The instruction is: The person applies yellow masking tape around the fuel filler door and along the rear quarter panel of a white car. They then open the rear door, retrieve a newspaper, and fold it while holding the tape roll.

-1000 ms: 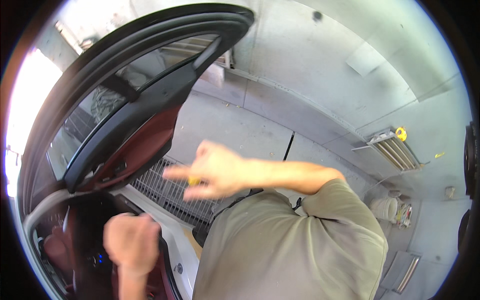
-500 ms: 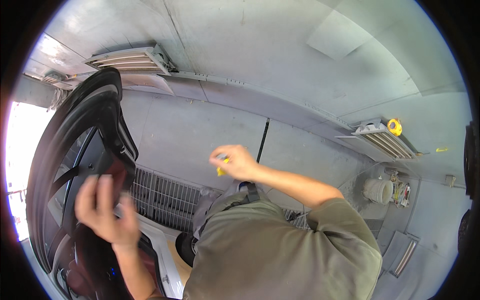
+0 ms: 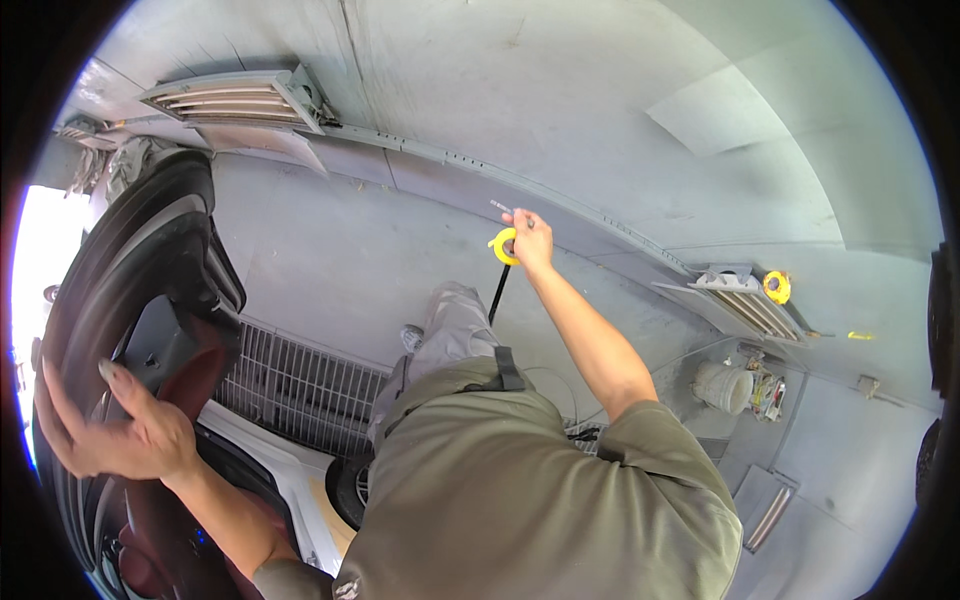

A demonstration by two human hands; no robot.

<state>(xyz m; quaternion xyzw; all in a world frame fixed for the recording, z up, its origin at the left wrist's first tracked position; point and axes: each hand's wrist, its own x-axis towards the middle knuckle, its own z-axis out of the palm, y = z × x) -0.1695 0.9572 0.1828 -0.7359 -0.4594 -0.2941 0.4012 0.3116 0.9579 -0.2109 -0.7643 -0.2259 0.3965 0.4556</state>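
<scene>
My right hand [image 3: 533, 238] is closed on a yellow tape roll [image 3: 497, 246], held out ahead over the floor with the arm stretched. A slim pale object [image 3: 502, 207] sticks out past its fingertips; its kind is too small to make out. At the left, my left hand [image 3: 135, 430] is raised with fingers spread and nothing in it. It is in front of the open car door [image 3: 175, 225], which has black edge trim and a dark red and grey inner panel. Whether the fingers touch the door cannot be seen.
A floor grate [image 3: 300, 385] runs beside the white car sill [image 3: 300, 490]. Along the grey wall are louvred lamp units [image 3: 235, 100], and another yellow tape roll [image 3: 777, 287] sits by the right one. A white bucket [image 3: 722, 388] stands at the right.
My right arm has stretched forward and right, bringing the yellow tape roll into full view. My left hand has moved left and spread its fingers. My body has turned or stepped slightly.
</scene>
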